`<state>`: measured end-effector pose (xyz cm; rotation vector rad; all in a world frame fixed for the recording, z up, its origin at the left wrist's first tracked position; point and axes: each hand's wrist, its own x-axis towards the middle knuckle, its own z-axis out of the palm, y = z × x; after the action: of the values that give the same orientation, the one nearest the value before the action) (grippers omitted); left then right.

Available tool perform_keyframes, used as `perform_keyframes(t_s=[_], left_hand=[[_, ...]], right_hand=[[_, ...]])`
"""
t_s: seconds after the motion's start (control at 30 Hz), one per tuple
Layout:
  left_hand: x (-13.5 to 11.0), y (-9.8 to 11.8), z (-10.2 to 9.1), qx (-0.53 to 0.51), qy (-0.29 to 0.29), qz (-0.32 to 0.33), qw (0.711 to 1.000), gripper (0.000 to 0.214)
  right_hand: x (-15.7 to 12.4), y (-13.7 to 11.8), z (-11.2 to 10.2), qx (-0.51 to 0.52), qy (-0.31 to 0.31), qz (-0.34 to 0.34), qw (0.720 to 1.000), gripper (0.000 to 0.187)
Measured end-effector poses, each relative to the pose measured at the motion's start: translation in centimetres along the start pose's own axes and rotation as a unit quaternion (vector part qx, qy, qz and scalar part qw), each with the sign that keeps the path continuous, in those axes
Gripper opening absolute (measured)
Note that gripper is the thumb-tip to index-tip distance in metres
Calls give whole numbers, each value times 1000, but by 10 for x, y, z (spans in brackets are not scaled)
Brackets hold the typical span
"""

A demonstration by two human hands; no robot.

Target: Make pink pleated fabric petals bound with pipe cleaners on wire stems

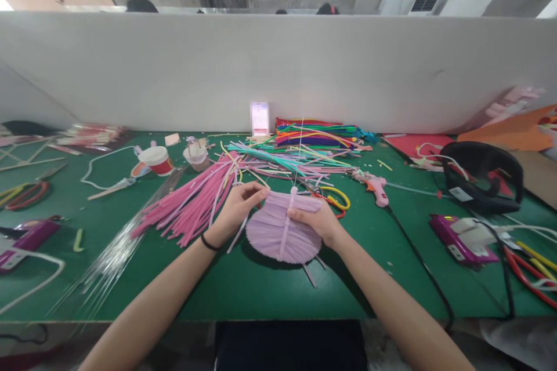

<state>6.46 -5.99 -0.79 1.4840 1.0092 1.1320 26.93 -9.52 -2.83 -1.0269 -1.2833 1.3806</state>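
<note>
Above the green table I hold a rounded lilac pipe-cleaner piece (265, 236), its rows fanning out from a raised central rib. My right hand (321, 221) grips its right side, thumb on the front near the rib; the other fingers are hidden behind. At the upper left edge, the thumb and forefinger of my left hand (238, 207) are pinched together on the piece. Thin wires rise from the rib's top. Loose lilac pipe-cleaner ends hang below the piece. Left of my left hand lies a bundle of pink pipe cleaners (187, 203).
Scissors (342, 198) lie just behind my right hand, with a pink glue gun (376, 185) farther right. Clear thin rods (117, 249), a paper cup (162, 161) and a purple power strip (32, 240) are left. Another strip (452, 240) and a black ring-shaped object (483, 197) stand right. Coloured pipe cleaners (317, 133) lie behind.
</note>
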Motion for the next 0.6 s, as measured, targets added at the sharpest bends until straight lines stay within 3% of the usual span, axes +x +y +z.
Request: perform_keyframes(t_s=[0.17,0.37,0.6], left_hand=[[1,-1,3,12,11,-18,1000,23],[-2,1,7,-20,-38,-63,997,27],[-8,-3,16,-121,18,-77,990,28]], right_hand=[[1,3,0,-3,18,-7,1000,36],[2,4,-1,0,31,-19,999,37],[3,4,1,14,19,-7,1000,38]])
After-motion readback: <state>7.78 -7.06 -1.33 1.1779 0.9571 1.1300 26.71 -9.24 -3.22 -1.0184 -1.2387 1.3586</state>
